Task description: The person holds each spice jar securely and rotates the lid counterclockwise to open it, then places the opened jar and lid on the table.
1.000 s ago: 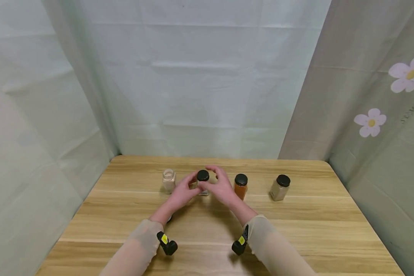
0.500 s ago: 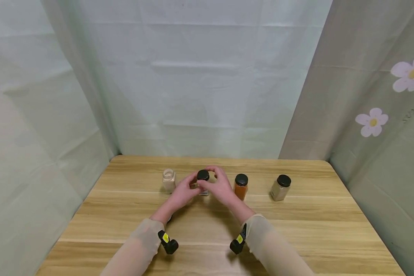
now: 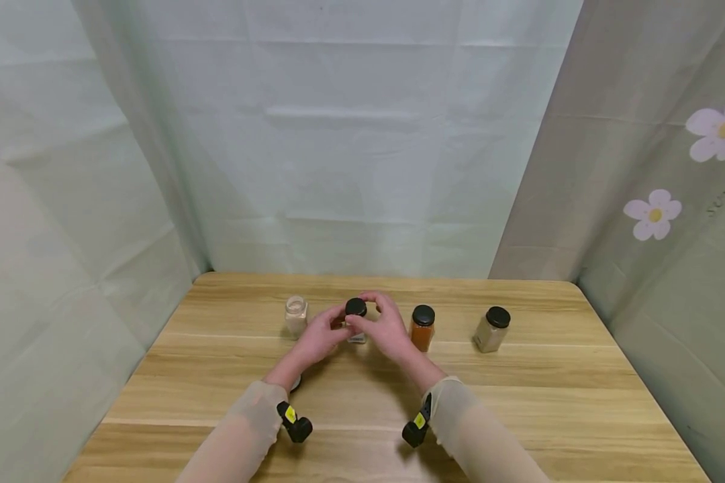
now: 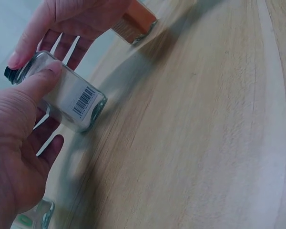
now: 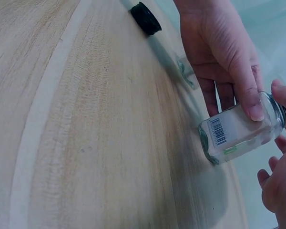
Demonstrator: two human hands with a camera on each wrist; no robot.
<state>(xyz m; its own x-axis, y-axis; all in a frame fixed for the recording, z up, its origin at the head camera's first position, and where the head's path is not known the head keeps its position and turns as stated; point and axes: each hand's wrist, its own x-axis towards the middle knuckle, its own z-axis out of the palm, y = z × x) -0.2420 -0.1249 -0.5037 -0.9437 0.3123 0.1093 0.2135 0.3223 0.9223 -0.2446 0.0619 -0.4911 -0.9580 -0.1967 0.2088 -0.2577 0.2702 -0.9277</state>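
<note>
Right hand (image 3: 389, 331) slightly shifted, lid (image 3: 356, 306) pinched by it; jar (image 4: 69, 95) gripped by left hand (image 3: 319, 337), near tabletop's (image 3: 556, 402) far edge.

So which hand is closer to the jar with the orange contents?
The right hand, just left of the orange jar in the head view. The left hand is farther left, on the held jar's other side.

Pale beige sleeves (image 3: 232, 436) are seen at the bottom of the frame; by each cuff (image 3: 453, 397), a black wrist camera (image 3: 301, 430) is marked with a yellow patch (image 3: 291, 414).
</note>
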